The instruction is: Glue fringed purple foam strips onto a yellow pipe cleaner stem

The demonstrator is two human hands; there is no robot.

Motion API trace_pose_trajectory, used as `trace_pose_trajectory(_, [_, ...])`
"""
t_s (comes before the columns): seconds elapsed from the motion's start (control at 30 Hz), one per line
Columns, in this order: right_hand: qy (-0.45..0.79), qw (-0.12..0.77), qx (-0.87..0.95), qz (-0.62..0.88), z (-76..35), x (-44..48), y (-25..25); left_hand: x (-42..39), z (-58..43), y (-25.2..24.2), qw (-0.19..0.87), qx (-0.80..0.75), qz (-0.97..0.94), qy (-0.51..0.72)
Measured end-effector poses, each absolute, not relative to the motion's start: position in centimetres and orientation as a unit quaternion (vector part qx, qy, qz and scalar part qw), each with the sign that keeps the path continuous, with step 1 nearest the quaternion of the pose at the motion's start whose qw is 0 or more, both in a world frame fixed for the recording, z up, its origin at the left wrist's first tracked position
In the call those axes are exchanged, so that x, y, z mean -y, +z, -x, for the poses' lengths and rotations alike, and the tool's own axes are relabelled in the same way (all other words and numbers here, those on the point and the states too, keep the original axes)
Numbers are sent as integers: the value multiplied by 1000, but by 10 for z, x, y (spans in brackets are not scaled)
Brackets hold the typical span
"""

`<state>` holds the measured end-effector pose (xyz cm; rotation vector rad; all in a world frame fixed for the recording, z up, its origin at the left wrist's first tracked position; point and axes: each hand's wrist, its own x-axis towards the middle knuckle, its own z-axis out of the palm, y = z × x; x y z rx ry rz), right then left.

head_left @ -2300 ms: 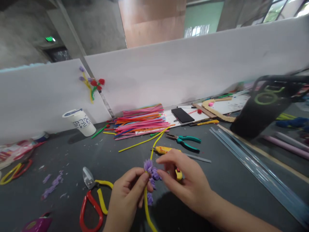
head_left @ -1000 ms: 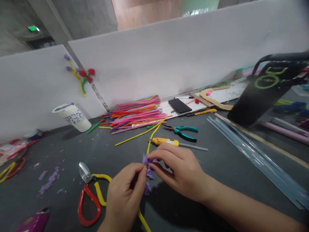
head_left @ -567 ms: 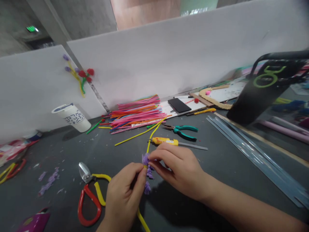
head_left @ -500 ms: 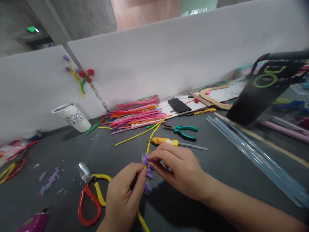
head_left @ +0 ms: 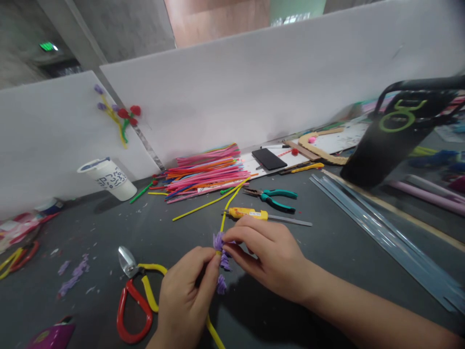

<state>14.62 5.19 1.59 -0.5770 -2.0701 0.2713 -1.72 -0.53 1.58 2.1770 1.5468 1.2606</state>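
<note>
Between my two hands is a yellow pipe cleaner (head_left: 214, 332) with ruffled purple pieces (head_left: 224, 262) along it. My left hand (head_left: 189, 291) pinches the yellow stem with thumb and forefinger, just below the upper purple tuft. My right hand (head_left: 267, 252) closes thumb and fingertips on the right side of that tuft; the exact grip is partly hidden. A cutter with one red and one yellow handle (head_left: 134, 310) lies beside my left hand. Just beyond my right hand rest a yellow-handled tool (head_left: 249, 213) and teal-handled pliers (head_left: 278, 195).
Colourful pipe cleaners (head_left: 207, 169) are piled by the white partition (head_left: 254, 92). A patterned cup (head_left: 109, 179) stands left, a black bottle (head_left: 392, 140) right. Clear strips (head_left: 378, 237) lie at right, near a phone (head_left: 269, 159). Purple scraps (head_left: 74, 276) and a magenta object (head_left: 53, 334) are at left.
The view has shifted very slightly. Both hands keep the same grip on the purple-tufted pipe cleaner, with no other visible movement.
</note>
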Motion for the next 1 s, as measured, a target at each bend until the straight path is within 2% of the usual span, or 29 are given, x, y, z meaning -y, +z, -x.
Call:
trace_pose_trajectory(0.47, [124,475,840,231,-149,-49,18,8,10,18,136,-552,-677,468])
trace_pose_trajectory(1.0, [116,478,839,231,-147,-51,17,7,13,17,113,-535,-702,457])
